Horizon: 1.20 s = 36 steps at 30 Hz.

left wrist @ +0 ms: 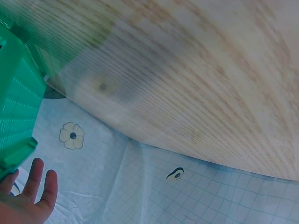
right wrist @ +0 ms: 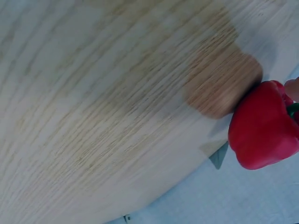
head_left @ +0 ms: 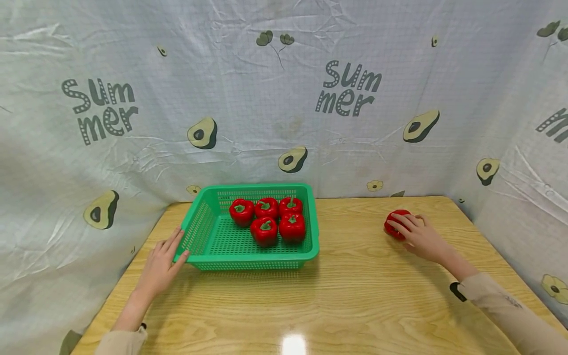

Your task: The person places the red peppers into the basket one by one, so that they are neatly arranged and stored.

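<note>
A green plastic basket [head_left: 253, 258] stands on the table, with several red bell peppers [head_left: 265, 231] grouped in its right half, green stems up. My left hand [head_left: 159, 268] lies along the basket's left side, its fingers extended against the rim and the thumb at the near corner. In the left wrist view its fingers [left wrist: 33, 179] show beside the basket wall [left wrist: 18, 93]. Far to the right, my right hand [head_left: 419, 236] grips a single red bell pepper [head_left: 392, 229] from above. The right wrist view has that bell pepper [right wrist: 261, 128] with a fingertip near its stem.
The wooden table [head_left: 355, 296] runs between the basket and the right hand. A white cloth [head_left: 248, 108] printed with avocados and lettering hangs behind the table and along both sides. The basket's back rim is close to the cloth.
</note>
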{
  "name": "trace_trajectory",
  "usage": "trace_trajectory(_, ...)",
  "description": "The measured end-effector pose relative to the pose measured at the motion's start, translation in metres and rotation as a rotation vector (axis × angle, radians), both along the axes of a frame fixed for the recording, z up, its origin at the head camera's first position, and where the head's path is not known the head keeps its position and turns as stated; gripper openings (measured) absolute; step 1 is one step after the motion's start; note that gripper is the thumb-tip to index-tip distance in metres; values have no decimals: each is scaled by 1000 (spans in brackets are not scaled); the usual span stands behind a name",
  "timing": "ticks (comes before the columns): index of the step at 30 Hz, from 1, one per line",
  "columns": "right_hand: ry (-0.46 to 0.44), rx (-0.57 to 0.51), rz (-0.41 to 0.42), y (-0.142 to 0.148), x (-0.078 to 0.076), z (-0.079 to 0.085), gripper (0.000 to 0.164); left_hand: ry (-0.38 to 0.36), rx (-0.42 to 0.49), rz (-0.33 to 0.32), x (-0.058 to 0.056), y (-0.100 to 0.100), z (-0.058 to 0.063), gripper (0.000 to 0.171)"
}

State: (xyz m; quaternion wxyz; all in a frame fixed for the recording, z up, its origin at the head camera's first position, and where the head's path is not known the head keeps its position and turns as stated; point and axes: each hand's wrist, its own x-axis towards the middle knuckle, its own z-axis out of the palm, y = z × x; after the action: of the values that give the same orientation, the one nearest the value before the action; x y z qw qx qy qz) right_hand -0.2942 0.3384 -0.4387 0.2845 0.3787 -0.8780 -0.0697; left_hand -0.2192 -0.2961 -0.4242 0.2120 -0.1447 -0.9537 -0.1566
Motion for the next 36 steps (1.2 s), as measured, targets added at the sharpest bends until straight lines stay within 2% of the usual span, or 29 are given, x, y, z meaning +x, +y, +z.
trace_trajectory(6,-12,0,-13,4,-12,-4,83,5,0,0,0,0,-1,54)
trace_trajectory(11,-18,41,-36,9,-21,-8,88,0,-5,2,-1,1,-1,55)
trace_trajectory(16,-20,83,-46,11,-27,-8,85,-1,6,5,0,1,-1,54)
trace_trajectory(26,-103,206,-120,5,-29,-6,82,-2,7,16,2,2,0,54)
trace_trajectory(33,-40,206,-98,5,-30,-8,75,-2,16,14,2,2,0,54)
trace_trajectory(36,-25,186,-81,6,-30,-9,77,-3,18,14,2,2,0,54)
